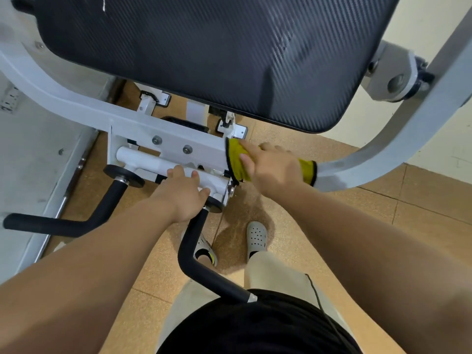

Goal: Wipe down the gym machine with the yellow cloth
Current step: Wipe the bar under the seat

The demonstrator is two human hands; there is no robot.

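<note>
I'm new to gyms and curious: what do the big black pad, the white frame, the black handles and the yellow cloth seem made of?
The black pad: likely vinyl over padding, woven-look embossing, slight sheen. The white frame: painted metal, probably steel; bolts show. The black handles: matte foam or rubber sleeves, seemingly. The yellow cloth: soft fabric, perhaps microfibre, black-stitched edge.
</note>
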